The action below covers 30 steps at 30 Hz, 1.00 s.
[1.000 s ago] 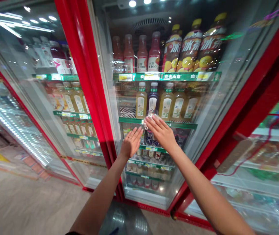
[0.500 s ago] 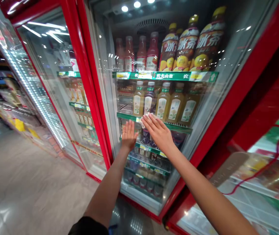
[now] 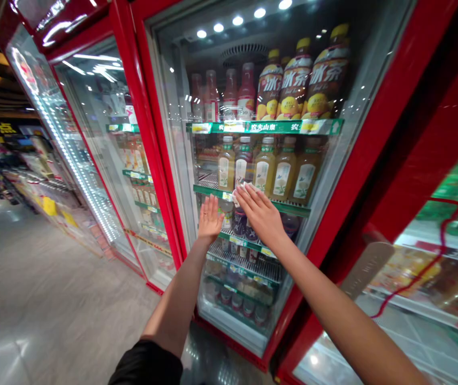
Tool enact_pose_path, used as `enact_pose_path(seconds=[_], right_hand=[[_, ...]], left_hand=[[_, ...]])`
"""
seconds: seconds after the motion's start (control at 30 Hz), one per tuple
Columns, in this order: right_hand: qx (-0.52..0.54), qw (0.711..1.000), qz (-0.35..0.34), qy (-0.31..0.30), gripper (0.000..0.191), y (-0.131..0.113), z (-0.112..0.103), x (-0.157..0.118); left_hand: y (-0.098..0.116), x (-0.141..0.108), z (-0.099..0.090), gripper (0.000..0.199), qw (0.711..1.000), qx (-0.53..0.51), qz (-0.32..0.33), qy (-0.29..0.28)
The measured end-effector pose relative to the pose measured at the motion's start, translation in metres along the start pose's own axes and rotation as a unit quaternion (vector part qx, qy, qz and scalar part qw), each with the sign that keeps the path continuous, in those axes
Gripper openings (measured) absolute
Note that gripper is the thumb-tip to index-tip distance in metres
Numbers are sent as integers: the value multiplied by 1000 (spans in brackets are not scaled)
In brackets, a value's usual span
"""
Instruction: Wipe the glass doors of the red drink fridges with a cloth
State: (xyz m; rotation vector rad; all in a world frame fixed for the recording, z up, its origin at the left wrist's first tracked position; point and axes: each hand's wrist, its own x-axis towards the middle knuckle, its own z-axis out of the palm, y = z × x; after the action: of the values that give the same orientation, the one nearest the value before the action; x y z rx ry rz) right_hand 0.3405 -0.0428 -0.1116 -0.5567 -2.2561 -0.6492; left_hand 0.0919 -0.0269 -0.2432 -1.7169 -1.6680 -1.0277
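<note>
My right hand lies with fingers stretched over a crumpled white cloth, pressing it to the glass door of a red-framed drinks fridge. Most of the cloth is hidden under the fingers; only its upper and left edges show. To the left, my left hand is flat against the same glass, fingers extended, with a ring on one finger and nothing held. Behind the glass, yellow-green drink bottles stand on a shelf just above the right hand. Dark-labelled containers sit between the hands, partly covered.
A second red-framed fridge adjoins on the left. At right, a red cord and a grey tag hang before another display with packaged goods. Large iced tea bottles fill the top shelf's right side. Grey floor extends at lower left.
The head view has shifted slightly, showing more of the aisle at left. Both hands stay at nearly the same places on the glass, the right still over the cloth.
</note>
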Motion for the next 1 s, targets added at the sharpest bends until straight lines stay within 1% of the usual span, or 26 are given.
enact_pose_path(seconds=[0.13, 0.2, 0.27, 0.37, 0.47, 0.53, 0.63, 0.73, 0.83, 0.93, 1.0], right_hand=[[-9, 1000, 20, 19, 87, -2, 7, 10], [-6, 1000, 9, 12, 89, -5, 12, 14], [-2, 1000, -8, 0, 90, -6, 15, 10], [3, 1000, -11, -5, 91, -3, 10, -7], [-3, 1000, 18, 6, 90, 0, -1, -21], [-11, 999, 42, 17, 89, 0, -4, -20], [-19, 997, 62, 31, 86, -3, -1, -9], [-16, 998, 44, 30, 86, -8, 6, -4], [-15, 999, 23, 22, 88, -9, 7, -16], [-30, 998, 53, 23, 88, -8, 2, -31], [-41, 995, 90, 26, 86, -10, 0, -32]], left_hand=[[0, 0, 2, 72, 1000, -4, -9, -4], [-1, -1, 2, 73, 1000, -4, -6, -1], [-2, -1, 2, 73, 1000, -2, 0, 5], [-2, -1, 3, 72, 1000, -4, 4, 14], [-2, 0, 4, 73, 1000, -8, 3, 16], [-2, -1, 4, 73, 1000, -11, 2, 17], [-2, -1, 4, 73, 1000, -10, 7, 23], [-1, -2, 4, 72, 999, -1, 15, 38], [2, -3, 5, 71, 998, 1, 11, 54], [5, -3, 6, 69, 999, -5, -1, 48], [6, -3, 5, 67, 999, -10, -5, 39]])
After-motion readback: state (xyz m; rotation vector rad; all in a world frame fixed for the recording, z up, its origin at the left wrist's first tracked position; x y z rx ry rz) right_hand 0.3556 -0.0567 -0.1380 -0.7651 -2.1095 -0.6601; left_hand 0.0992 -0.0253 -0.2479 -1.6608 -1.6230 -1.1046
